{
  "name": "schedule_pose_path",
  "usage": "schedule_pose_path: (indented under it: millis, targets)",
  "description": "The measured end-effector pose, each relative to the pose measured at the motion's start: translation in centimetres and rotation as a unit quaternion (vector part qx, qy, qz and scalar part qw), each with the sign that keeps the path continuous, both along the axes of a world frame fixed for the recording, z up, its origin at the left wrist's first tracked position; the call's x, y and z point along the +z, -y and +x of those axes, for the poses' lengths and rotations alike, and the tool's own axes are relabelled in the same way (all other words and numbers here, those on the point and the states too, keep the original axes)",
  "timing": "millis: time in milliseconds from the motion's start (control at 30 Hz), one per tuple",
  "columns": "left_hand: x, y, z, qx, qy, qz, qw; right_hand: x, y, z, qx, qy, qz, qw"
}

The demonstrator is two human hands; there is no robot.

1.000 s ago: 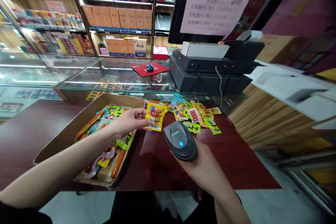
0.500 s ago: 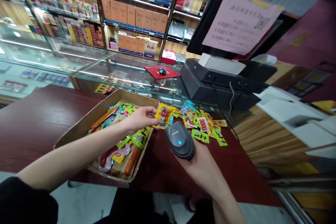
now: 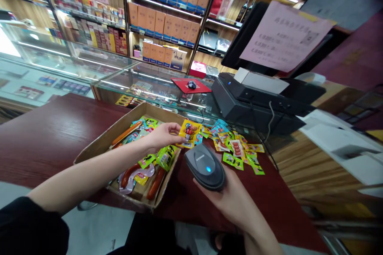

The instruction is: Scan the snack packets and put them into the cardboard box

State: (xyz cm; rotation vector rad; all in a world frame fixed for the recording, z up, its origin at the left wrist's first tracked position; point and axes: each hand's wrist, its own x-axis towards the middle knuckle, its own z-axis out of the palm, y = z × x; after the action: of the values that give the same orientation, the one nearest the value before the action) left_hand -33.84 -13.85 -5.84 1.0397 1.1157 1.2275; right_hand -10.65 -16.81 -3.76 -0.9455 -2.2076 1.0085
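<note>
Between the fingertips of my left hand [image 3: 167, 135] is a yellow snack packet [image 3: 190, 132], held up over the right rim of a cardboard box [image 3: 95, 145]. Wrapped in my right hand [image 3: 231, 193] is a dark grey barcode scanner [image 3: 205, 166], its blue light lit and its nose pointing toward the packet. Inside the box lie green snack packets [image 3: 166, 157], packaged sausages [image 3: 156, 183] and other small bags, partly hidden by my left forearm. A loose pile of small snack packets [image 3: 237, 148] lies on the counter to the right of the box.
The dark red counter [image 3: 56, 127] carries the box and the pile. Beyond it runs a glass display case [image 3: 119, 75] with a mouse [image 3: 192, 84] on a red mat. A black register [image 3: 254, 91] and a monitor with a paper sign [image 3: 285, 36] stand at the right.
The whole view has shifted slightly, so most things appear a little further right. The scanner sits slightly lower against the packet. Both hands keep their hold.
</note>
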Motion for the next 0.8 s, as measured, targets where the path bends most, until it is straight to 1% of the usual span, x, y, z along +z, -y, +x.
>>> schedule_pose_path:
  millis: [200,433,567,633,700,800]
  targets:
    - [-0.2,-0.1,0.0,0.005,-0.004,0.002,1.000,0.2,0.5,0.2,0.016,-0.017,-0.024,0.999]
    - [0.5,0.8,-0.2,0.006,-0.019,0.013,1.000,0.2,0.0,-0.3,0.005,-0.021,-0.016,1.000]
    - [0.4,1.2,-0.5,0.011,-0.035,0.022,0.999,0.3,0.6,-0.1,0.019,-0.018,-0.011,1.000]
    - [0.4,1.3,-1.2,0.020,-0.050,0.019,0.998,0.4,1.1,0.5,0.033,-0.005,-0.024,0.999]
    - [0.5,1.6,-2.5,0.040,-0.082,0.015,0.996,0.3,1.5,1.3,0.031,0.004,-0.032,0.999]
    - [1.0,2.3,-4.9,0.105,-0.139,0.022,0.984,0.0,1.5,2.6,-0.003,-0.006,-0.017,1.000]
